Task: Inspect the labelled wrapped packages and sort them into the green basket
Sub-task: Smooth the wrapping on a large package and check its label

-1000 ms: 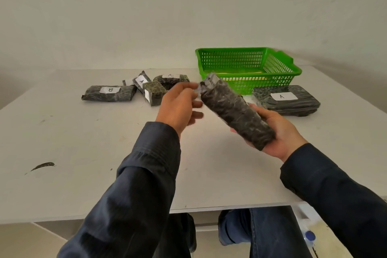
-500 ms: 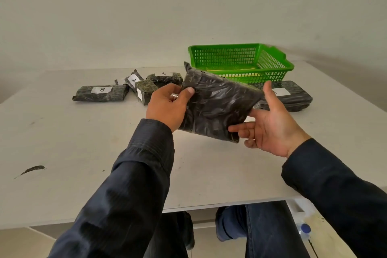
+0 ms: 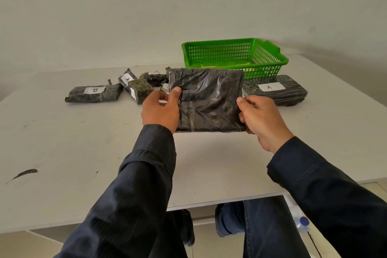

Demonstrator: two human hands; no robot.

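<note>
Centre frame: left hand and right hand clamped the flat wrapped package by opposite side edges; glossy film looked slippery, contents apparently stiff, light.

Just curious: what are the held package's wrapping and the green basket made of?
Held package: seemingly thin black plastic film with clear tape, glossy; it wrinkles and glints. Green basket: likely rigid moulded plastic, slightly shiny; regular grid holes.

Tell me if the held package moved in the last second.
Yes. The package turned from edge-on to broadside; it now stretches along the near wall of the basket.
</note>
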